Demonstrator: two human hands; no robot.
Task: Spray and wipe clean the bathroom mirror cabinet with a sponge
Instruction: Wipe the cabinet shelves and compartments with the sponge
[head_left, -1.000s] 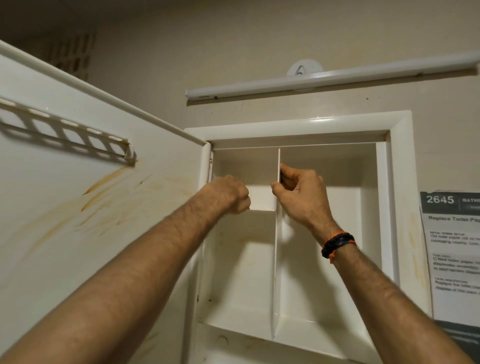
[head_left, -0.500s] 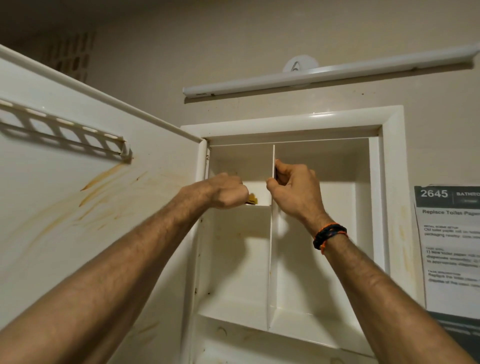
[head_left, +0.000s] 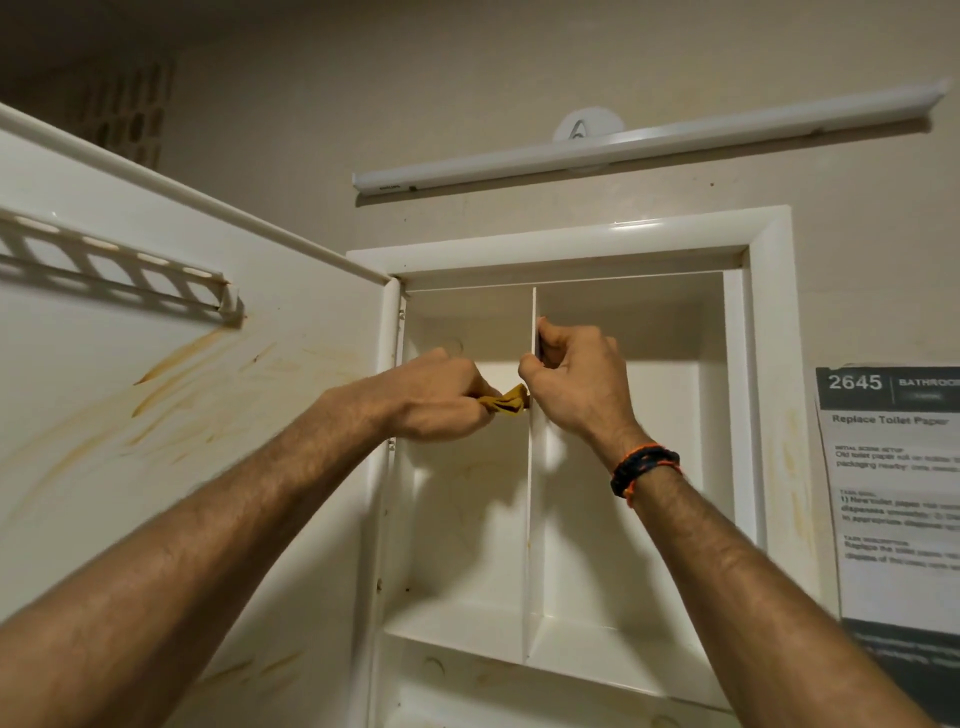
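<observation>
Two hands work inside the open cabinet (head_left: 769, 364). The left hand (head_left: 436, 400) is closed around a bunched yellow sponge (head_left: 506, 400), pressed at the small shelf just left of the divider (head_left: 531, 493). The right hand (head_left: 571, 379) pinches the divider's front edge, steadying it. Recommended: keep the divider braced, wipe along the shelf with firm strokes, then treat the stained door (head_left: 182, 415) beyond the left hand

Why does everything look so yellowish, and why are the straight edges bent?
Head view: warm, dim indoor light tints the white cabinet; the wide-angle lens bows the open door and tube light; the rack throws a hard shadow; the notice text is blurred; glare streaks the frame top.
</observation>
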